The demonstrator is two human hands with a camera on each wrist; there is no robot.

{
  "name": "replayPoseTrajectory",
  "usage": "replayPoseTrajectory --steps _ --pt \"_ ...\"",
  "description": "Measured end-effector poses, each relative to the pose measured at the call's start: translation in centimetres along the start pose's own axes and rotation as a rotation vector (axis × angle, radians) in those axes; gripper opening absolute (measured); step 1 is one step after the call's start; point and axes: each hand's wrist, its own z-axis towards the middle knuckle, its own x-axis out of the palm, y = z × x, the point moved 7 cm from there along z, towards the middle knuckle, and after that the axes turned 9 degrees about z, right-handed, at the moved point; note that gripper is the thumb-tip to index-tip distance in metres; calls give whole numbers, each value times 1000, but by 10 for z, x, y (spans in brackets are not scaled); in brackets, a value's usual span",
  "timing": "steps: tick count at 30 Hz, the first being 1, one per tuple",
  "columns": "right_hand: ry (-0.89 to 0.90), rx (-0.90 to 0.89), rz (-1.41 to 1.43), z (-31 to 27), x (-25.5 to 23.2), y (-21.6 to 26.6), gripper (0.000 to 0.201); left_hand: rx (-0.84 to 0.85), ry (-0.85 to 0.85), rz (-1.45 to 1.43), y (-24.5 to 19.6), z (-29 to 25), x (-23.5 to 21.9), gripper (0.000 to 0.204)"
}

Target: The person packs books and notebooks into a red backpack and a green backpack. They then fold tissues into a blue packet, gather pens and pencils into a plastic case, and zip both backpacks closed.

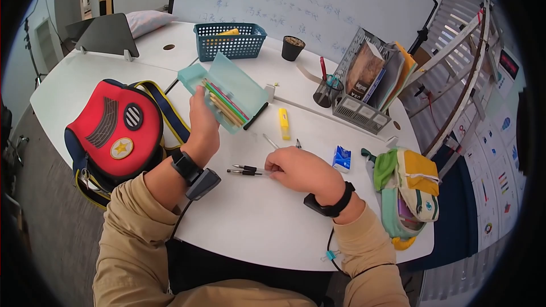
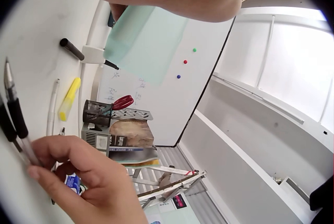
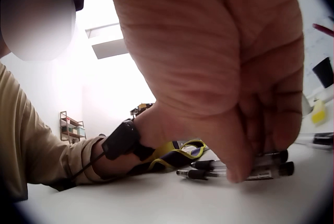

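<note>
In the head view my left hand (image 1: 203, 122) holds a translucent teal pencil case (image 1: 239, 88), its lid raised, with several coloured pencils (image 1: 227, 102) inside. My right hand (image 1: 301, 171) pinches two clear pens with black grips (image 1: 244, 170) just over or on the white table; exact contact cannot be told. The right wrist view shows thumb and fingertips of the right hand (image 3: 224, 78) on the pens (image 3: 245, 172). A yellow highlighter (image 1: 284, 124) and a whitish pen (image 1: 271, 141) lie beyond that hand.
A red bag (image 1: 116, 131) stands at left, a teal basket (image 1: 230, 42) at the back. Toward the right are a pen cup (image 1: 323, 95), a grey file holder (image 1: 358, 115), a blue packet (image 1: 342, 159) and a green-white pouch (image 1: 418, 187). A black marker (image 1: 256, 116) lies beside the case.
</note>
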Motion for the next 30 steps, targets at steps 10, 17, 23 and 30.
replayPoseTrajectory --steps 10,17,23,30 --pt "-494 -74 738 -25 -62 26 32 -70 98 54 14 -24 20 62" --pt "-588 8 542 -20 -44 31 36 -195 332 107 35 -64 49 73" --pt "-540 46 571 -10 -30 25 42 -237 444 120 34 -80 60 74" --pt "-564 8 580 -8 -27 26 41 -225 500 109 31 -87 66 75"
